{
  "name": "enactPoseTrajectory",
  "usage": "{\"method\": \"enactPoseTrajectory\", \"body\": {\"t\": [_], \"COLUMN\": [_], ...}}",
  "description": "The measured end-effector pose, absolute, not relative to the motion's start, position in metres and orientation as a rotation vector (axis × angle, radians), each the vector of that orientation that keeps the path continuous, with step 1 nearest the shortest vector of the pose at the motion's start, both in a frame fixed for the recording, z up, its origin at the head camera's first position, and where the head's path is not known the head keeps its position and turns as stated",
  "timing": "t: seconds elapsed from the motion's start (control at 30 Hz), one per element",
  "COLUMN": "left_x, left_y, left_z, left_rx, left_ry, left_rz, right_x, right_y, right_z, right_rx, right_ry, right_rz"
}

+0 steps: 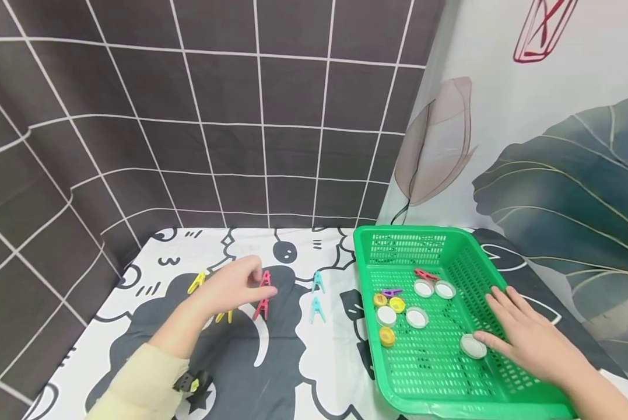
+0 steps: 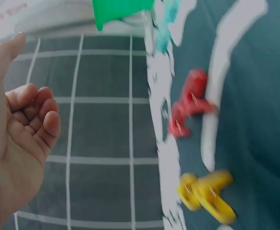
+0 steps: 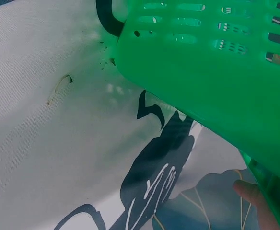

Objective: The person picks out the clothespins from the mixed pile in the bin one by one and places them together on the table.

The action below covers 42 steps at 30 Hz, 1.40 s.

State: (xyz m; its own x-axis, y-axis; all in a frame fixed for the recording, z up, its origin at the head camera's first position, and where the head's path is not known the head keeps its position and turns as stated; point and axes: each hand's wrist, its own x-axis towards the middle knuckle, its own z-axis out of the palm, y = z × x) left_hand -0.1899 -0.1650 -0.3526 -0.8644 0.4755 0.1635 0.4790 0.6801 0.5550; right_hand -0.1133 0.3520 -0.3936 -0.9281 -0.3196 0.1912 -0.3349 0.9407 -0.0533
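The left hand (image 1: 235,286) hovers, loosely curled and empty, just over a red peg (image 1: 264,279) on the worktop (image 1: 293,373) — best pinched at its legs. The right hand (image 1: 523,335), fingers straight, steadies the green basket (image 1: 392,373) — touching a white cap (image 1: 473,345).

The left hand (image 1: 235,286) is covering part of a red clothespin (image 1: 265,279); the green basket (image 1: 397,396) is running off the bottom edge.

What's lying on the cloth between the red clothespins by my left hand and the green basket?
Two blue clothespins, one behind the other, lie on the cloth between the red clothespins at the left hand and the green basket; the head view shows it.
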Motion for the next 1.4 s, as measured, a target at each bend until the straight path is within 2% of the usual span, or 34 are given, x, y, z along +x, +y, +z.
{"method": "enactPoseTrajectory", "body": {"t": [0.43, 0.73, 1.0, 1.4], "left_x": [-0.205, -0.222, -0.219, -0.217], "left_y": [-0.115, -0.042, 0.000, 0.047], "left_z": [-0.345, -0.333, -0.333, -0.330], "left_rx": [-0.943, -1.023, -0.960, -0.956], "left_ry": [-2.776, -2.583, -2.524, -2.612], "left_rz": [-0.985, -1.160, -1.313, -1.340], "right_x": [-0.113, -0.107, -0.112, -0.112], "right_y": [0.354, 0.360, 0.345, 0.348], "right_z": [-0.393, -0.389, -0.388, -0.386], "right_rx": [0.508, 0.471, 0.476, 0.470], "right_ry": [-2.893, -2.916, -2.971, -2.952], "right_rz": [0.090, 0.060, 0.141, 0.143]}}
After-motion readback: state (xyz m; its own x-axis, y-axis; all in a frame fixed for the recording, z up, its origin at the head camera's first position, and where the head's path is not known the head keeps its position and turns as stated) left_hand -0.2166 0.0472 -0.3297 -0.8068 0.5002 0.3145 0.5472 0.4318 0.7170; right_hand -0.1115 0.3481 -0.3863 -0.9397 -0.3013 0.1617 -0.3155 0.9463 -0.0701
